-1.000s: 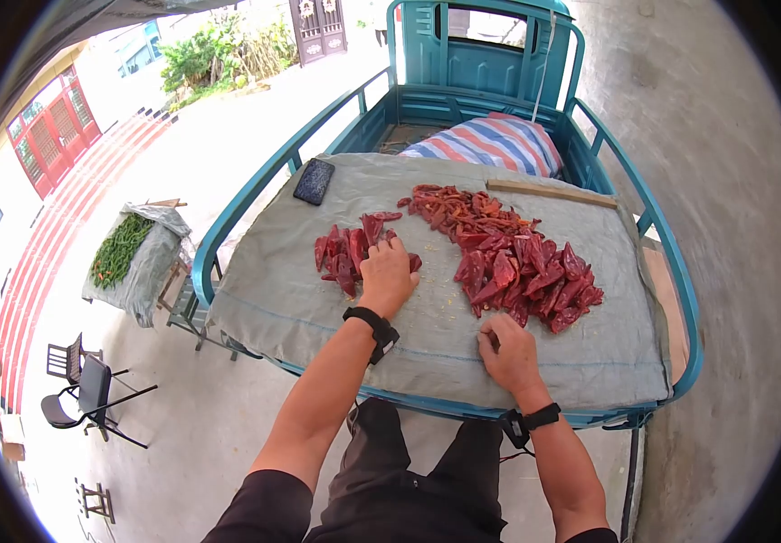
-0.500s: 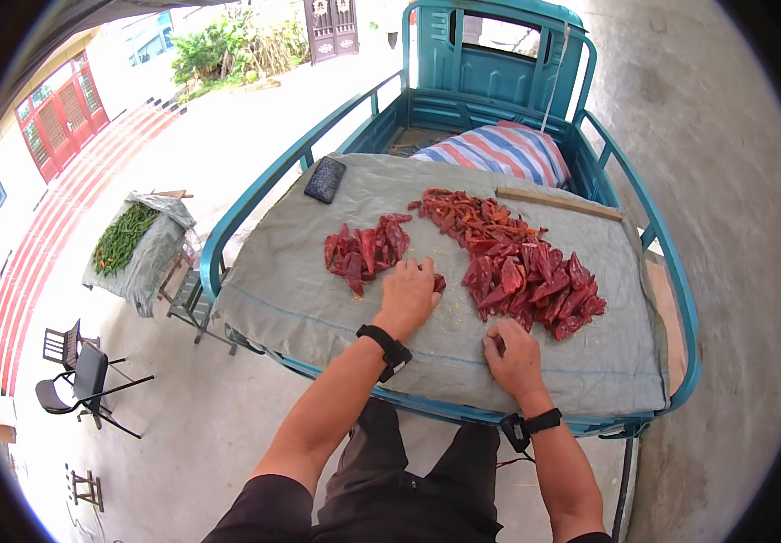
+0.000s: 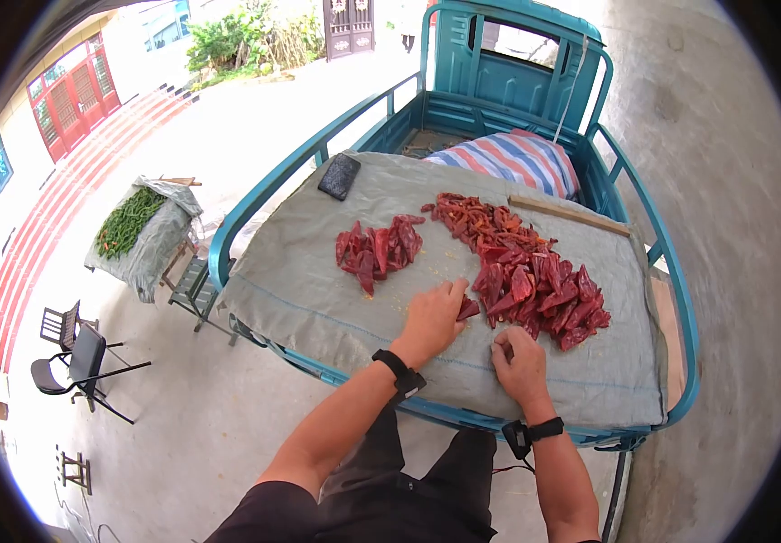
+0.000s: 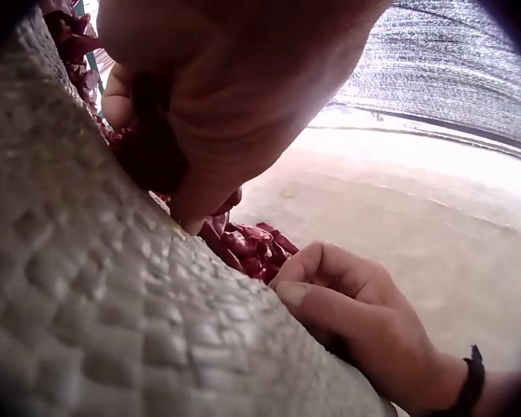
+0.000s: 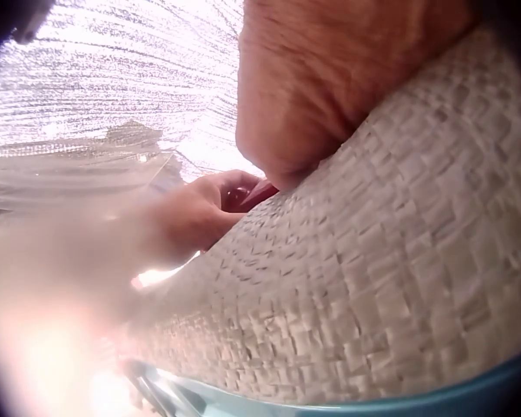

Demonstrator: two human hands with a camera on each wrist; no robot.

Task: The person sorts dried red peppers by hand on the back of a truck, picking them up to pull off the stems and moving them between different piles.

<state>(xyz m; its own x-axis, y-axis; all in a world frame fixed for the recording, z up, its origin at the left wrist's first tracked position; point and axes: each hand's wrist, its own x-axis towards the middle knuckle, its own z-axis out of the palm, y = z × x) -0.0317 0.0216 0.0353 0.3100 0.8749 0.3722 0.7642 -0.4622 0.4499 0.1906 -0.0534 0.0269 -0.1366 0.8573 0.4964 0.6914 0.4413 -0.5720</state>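
Observation:
My left hand (image 3: 434,323) grips a dark red dried chili pepper (image 3: 468,309), whose end sticks out beyond the fingers. In the right wrist view, the red pepper (image 5: 259,195) shows inside the curl of the left hand (image 5: 204,208). My right hand (image 3: 519,365) rests on the grey woven sheet (image 3: 318,317) with its fingers loosely curled, just in front of the large chili pile (image 3: 544,294). Nothing shows between the right hand's (image 4: 360,317) thumb and fingers in the left wrist view. A smaller chili pile (image 3: 377,249) lies to the left.
The sheet covers the bed of a teal cargo vehicle (image 3: 522,77) with side rails. A black phone-like slab (image 3: 339,176) lies at the far left, a wooden strip (image 3: 571,215) at the far right. A striped bag (image 3: 517,161) sits behind. Green peppers (image 3: 131,222) lie on a stand at left.
My left hand has moved right from the smaller pile, carrying a pepper toward the large pile and the right hand. The right hand has stayed nearly in place. The head view has shifted slightly.

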